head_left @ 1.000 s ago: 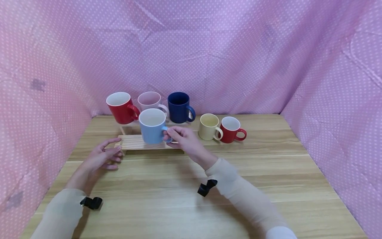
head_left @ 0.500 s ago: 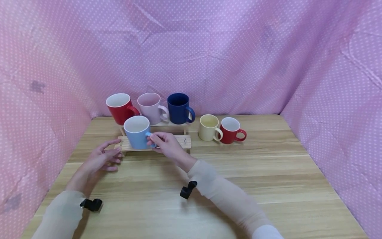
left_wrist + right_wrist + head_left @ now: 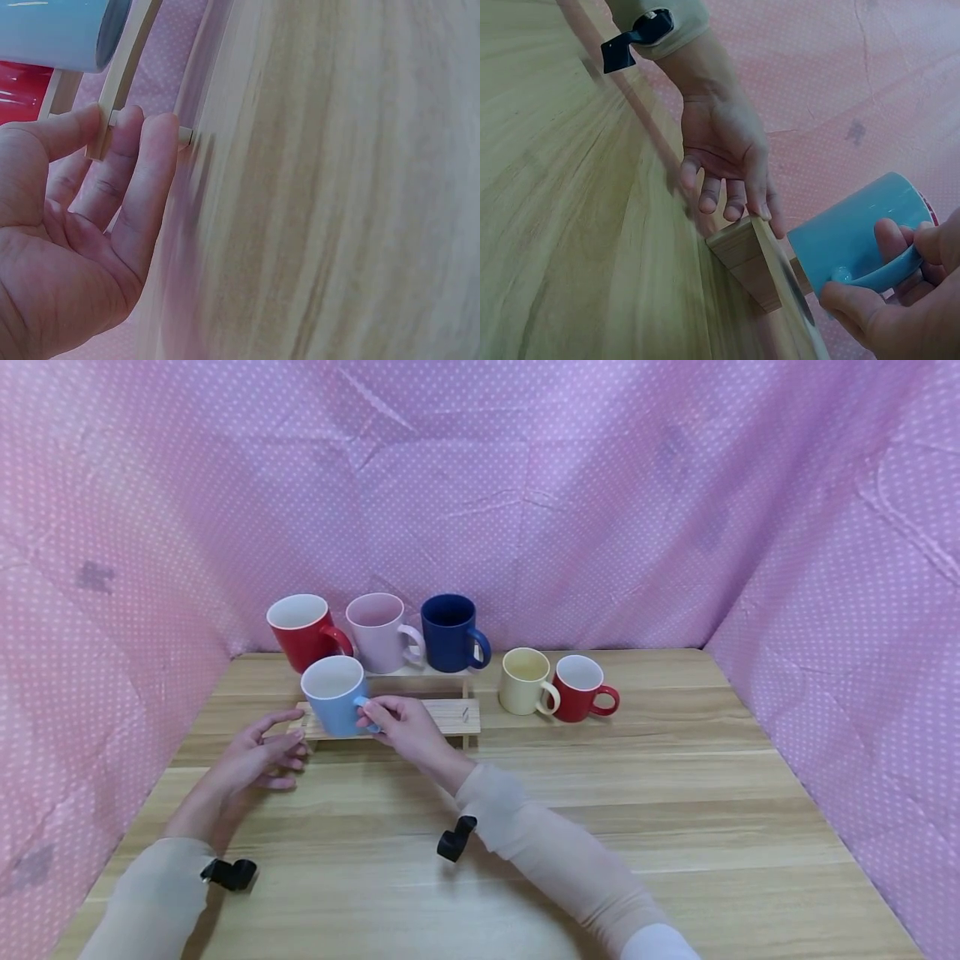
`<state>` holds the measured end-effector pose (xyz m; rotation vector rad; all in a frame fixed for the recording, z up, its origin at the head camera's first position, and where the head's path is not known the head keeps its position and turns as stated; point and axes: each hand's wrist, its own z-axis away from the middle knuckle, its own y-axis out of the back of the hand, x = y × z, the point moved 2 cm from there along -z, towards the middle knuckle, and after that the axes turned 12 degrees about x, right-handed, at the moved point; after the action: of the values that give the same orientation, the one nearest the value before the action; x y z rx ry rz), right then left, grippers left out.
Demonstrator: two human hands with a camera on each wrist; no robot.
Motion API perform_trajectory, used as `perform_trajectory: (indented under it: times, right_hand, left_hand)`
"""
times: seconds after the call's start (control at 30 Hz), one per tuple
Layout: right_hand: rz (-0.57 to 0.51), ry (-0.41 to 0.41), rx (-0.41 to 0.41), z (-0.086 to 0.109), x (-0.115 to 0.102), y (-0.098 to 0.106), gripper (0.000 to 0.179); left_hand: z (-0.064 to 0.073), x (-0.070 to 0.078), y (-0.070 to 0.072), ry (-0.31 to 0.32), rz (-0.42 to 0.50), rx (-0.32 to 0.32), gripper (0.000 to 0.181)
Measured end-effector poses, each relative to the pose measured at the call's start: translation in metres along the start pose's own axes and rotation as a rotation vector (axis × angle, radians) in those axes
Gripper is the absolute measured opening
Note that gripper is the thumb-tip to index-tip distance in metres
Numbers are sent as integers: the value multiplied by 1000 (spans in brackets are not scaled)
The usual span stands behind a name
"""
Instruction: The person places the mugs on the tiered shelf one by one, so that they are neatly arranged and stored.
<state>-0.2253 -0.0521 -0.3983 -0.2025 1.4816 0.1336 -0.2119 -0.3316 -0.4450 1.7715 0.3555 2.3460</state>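
My right hand (image 3: pixel 408 727) pinches the handle of a light blue mug (image 3: pixel 333 697), white inside. The mug is upright, close over the left part of the lower step of a two-step wooden rack (image 3: pixel 450 717). In the right wrist view, the fingers curl round the blue handle (image 3: pixel 889 274). My left hand (image 3: pixel 258 756) holds the left end of that lower step; in the left wrist view, thumb and fingers pinch the board's end (image 3: pixel 96 146). Behind, on the upper step, stand a red mug (image 3: pixel 300 639), a pale pink mug (image 3: pixel 377 639) and a dark blue mug (image 3: pixel 447 639).
To the right of the rack, a small cream mug (image 3: pixel 519 689) and a small red mug (image 3: pixel 573 697) stand side by side on the wooden table (image 3: pixel 600 793). Pink dotted cloth (image 3: pixel 585 527) hangs behind and on both sides.
My right hand has carried the light blue mug left and down along the lower step, slowing in the last half second. The left hand has stayed at the rack's end.
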Motion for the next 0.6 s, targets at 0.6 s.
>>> perform_trajectory:
  times: [0.6]
  right_hand:
    - [69,5,2,-1,11,-1,29]
  left_hand:
    - [1,0,0,-3,4,-12,69]
